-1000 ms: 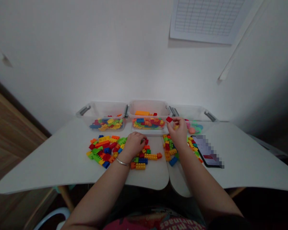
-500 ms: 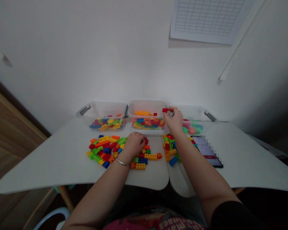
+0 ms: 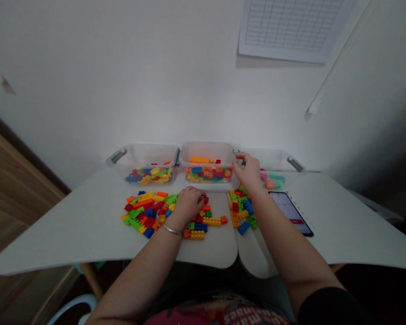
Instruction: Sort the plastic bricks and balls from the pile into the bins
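My left hand [image 3: 188,202] rests on a heap of plastic toy bricks [image 3: 145,212] with its fingers curled. A red brick [image 3: 206,200] shows at its fingertips, partly hidden, and the fingers look closed on it. Beyond the bricks, my right hand [image 3: 248,170] hovers at the right end of the middle clear box [image 3: 208,186]. Its thumb and forefinger are apart, with nothing visible between them. Inside that box lie several bricks, an orange one and a small red one on top. A smaller group of bricks [image 3: 243,207] sits below my right wrist.
Left of the middle box stands a clear box [image 3: 138,149] holding mixed plastic pieces. To the right is another clear box [image 3: 277,158] with green and pink pieces. A phone [image 3: 292,214] lies by my right forearm. The white table [image 3: 71,225] meets the wall, where a gridded paper [image 3: 287,27] hangs.
The red brick that was in my right fingers is gone from them, and they have parted beside the middle box. My left hand has stayed in place.
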`<move>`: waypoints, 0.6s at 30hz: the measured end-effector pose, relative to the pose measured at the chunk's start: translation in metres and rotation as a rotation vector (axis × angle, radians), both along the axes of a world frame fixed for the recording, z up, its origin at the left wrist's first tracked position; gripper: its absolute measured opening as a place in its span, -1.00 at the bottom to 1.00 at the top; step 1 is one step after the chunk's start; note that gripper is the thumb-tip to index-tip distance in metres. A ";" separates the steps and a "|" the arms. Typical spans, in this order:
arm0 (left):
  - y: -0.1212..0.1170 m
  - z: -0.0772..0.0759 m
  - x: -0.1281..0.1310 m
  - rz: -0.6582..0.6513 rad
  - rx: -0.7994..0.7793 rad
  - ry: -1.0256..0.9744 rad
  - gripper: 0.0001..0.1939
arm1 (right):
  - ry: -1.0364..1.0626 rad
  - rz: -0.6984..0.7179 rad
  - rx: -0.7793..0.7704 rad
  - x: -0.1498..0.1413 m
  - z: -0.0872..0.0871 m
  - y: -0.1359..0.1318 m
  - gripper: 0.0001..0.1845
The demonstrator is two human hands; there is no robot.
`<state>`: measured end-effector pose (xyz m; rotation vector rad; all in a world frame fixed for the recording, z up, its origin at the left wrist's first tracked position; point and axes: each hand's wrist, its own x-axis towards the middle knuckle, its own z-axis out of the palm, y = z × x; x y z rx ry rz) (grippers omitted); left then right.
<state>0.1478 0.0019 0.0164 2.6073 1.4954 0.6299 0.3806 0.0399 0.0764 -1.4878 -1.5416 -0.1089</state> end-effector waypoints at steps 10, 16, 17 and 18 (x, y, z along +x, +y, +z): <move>0.000 0.002 0.001 -0.002 -0.002 0.002 -0.78 | 0.048 0.122 -0.065 0.034 -0.023 -0.041 -0.71; -0.003 0.006 0.002 0.000 -0.022 0.004 -0.78 | -0.314 -0.017 -0.220 0.049 -0.066 -0.055 -0.77; -0.003 0.006 0.002 0.000 -0.023 0.006 -0.78 | -0.359 -0.033 -0.242 0.051 -0.071 -0.055 -0.76; -0.003 0.006 0.002 0.001 -0.022 0.006 -0.78 | -0.386 -0.047 -0.258 0.053 -0.074 -0.055 -0.75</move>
